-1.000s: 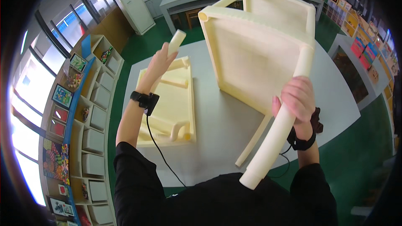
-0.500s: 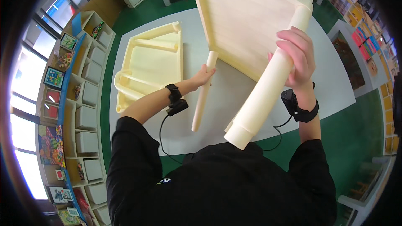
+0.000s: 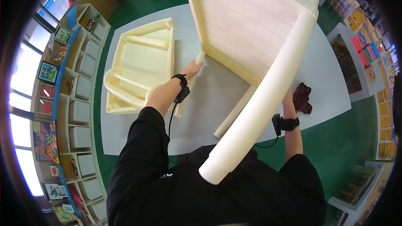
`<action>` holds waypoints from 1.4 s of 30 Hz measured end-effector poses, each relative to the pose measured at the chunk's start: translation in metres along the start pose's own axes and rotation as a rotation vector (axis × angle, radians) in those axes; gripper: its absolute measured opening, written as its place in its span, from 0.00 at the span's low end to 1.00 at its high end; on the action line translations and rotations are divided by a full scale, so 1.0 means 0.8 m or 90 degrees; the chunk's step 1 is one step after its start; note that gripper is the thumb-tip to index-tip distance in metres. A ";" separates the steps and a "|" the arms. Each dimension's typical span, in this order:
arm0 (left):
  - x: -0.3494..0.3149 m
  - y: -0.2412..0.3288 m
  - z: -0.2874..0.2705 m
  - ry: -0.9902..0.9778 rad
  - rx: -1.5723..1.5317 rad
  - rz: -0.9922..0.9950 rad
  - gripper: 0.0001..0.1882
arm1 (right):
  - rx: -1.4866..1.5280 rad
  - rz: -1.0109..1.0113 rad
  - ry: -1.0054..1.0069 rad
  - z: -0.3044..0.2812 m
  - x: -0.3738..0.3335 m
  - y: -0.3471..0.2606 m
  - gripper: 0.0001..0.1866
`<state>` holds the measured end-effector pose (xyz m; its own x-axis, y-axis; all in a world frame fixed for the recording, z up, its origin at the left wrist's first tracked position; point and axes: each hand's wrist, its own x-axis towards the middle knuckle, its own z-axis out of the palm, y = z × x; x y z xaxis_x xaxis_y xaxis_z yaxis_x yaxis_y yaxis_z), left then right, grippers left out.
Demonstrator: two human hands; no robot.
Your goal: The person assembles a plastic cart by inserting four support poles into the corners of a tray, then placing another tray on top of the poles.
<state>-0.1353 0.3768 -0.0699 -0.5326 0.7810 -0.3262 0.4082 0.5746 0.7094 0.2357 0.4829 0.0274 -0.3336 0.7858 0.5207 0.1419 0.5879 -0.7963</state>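
Observation:
My left hand (image 3: 193,68) is closed round a slim cream tube-shaped leg (image 3: 184,96), which slants down over the grey tabletop. In front of me a large cream panel (image 3: 243,25) stands tilted on edge, with a thick round leg (image 3: 259,104) reaching from its right corner toward my body. A second leg (image 3: 235,111) shows below the panel's lower corner. My right hand (image 3: 288,97) is behind the thick leg, its fingers hidden. Just right of it lies a crumpled dark brown cloth (image 3: 302,98).
A similar cream panel (image 3: 146,62) with legs lies underside up at the left of the table (image 3: 335,100). Shelves with white bins (image 3: 79,113) line the left wall. A low grey frame (image 3: 347,58) stands beyond the table's right edge.
My right hand has let go of the thick leg and gone down behind it. That leg's end has swung nearer my body. The brown cloth has come into sight. My left hand still grips the slim leg.

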 end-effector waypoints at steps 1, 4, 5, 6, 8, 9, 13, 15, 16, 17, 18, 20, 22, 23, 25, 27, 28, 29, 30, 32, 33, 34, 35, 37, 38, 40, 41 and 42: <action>0.001 0.015 0.010 -0.013 0.001 0.005 0.28 | -0.012 0.042 -0.021 -0.005 -0.002 0.024 0.51; 0.003 0.034 0.023 0.006 0.020 0.035 0.27 | -0.025 0.140 -0.077 -0.010 0.004 0.058 0.48; 0.007 0.036 0.027 0.001 -0.004 0.065 0.27 | -0.027 0.159 -0.087 -0.013 0.006 0.063 0.48; 0.012 0.027 0.024 0.006 -0.030 0.087 0.26 | 0.157 0.209 -0.059 -0.004 0.015 0.044 0.43; 0.028 0.011 0.024 0.018 -0.028 0.055 0.25 | 0.341 0.256 -0.032 0.003 0.029 -0.026 0.39; 0.033 -0.001 0.024 0.026 -0.027 0.021 0.24 | 0.390 0.326 0.005 0.002 0.029 -0.081 0.34; 0.051 -0.008 0.042 0.072 0.058 0.003 0.24 | 0.373 0.284 -0.005 -0.015 0.046 -0.101 0.24; 0.053 -0.014 0.046 0.067 0.048 -0.014 0.24 | 0.326 0.031 -0.101 -0.020 0.058 -0.073 0.21; 0.053 -0.006 0.052 0.059 0.047 -0.011 0.24 | 0.298 -0.074 -0.135 -0.022 0.062 -0.040 0.20; 0.050 0.003 0.056 0.048 0.073 -0.021 0.24 | 0.279 -0.178 -0.167 -0.022 0.066 -0.006 0.19; 0.047 0.006 0.054 0.043 0.097 -0.037 0.24 | 0.272 -0.214 -0.184 -0.019 0.075 -0.001 0.19; 0.040 0.015 0.054 0.049 0.102 -0.041 0.23 | 0.253 -0.195 -0.195 -0.018 0.079 0.006 0.18; 0.040 0.021 0.055 0.056 0.105 -0.039 0.22 | 0.233 -0.164 -0.201 -0.020 0.085 -0.005 0.18; 0.040 0.025 0.056 0.067 0.107 -0.047 0.21 | 0.221 -0.151 -0.204 -0.022 0.086 -0.009 0.18; 0.035 0.026 0.054 0.083 0.108 -0.065 0.20 | 0.215 -0.138 -0.216 -0.018 0.085 -0.010 0.17; 0.032 0.029 0.052 0.090 0.150 -0.062 0.18 | 0.208 -0.125 -0.221 -0.021 0.084 -0.010 0.17; 0.033 0.025 0.048 0.091 0.148 -0.065 0.18 | 0.203 -0.119 -0.223 -0.020 0.083 -0.014 0.16; 0.034 0.021 0.043 0.087 0.160 -0.029 0.18 | 0.199 -0.116 -0.227 -0.020 0.083 -0.017 0.16; 0.035 0.018 0.040 0.082 0.172 0.008 0.18 | 0.196 -0.111 -0.229 -0.019 0.083 -0.019 0.16; 0.035 0.012 0.034 0.083 0.202 0.029 0.17 | 0.187 -0.101 -0.233 -0.017 0.081 -0.021 0.15; 0.033 0.014 0.034 0.081 0.232 0.056 0.17 | 0.180 -0.094 -0.233 -0.018 0.079 -0.022 0.15; 0.033 0.018 0.032 0.075 0.231 0.055 0.17 | 0.176 -0.090 -0.233 -0.021 0.078 -0.023 0.15; 0.036 0.023 0.030 0.080 0.239 0.074 0.16 | 0.170 -0.087 -0.229 -0.022 0.078 -0.023 0.15; 0.041 0.021 0.028 0.087 0.247 0.085 0.15 | 0.168 -0.085 -0.230 -0.020 0.078 -0.025 0.14; 0.043 0.021 0.030 0.089 0.250 0.109 0.15 | 0.164 -0.084 -0.231 -0.021 0.078 -0.026 0.14; 0.055 0.012 0.027 0.089 0.256 0.136 0.14 | 0.160 -0.079 -0.231 -0.019 0.076 -0.028 0.13; 0.060 0.007 0.025 0.084 0.250 0.133 0.14 | 0.161 -0.080 -0.234 -0.016 0.077 -0.028 0.13; 0.065 0.010 0.029 0.075 0.240 0.134 0.15 | 0.158 -0.081 -0.234 -0.016 0.079 -0.027 0.13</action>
<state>-0.1424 0.4276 -0.0957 -0.4811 0.8698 -0.1097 0.7470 0.4723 0.4679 0.2234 0.5227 0.0814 -0.6488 0.5643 0.5106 -0.1337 0.5760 -0.8064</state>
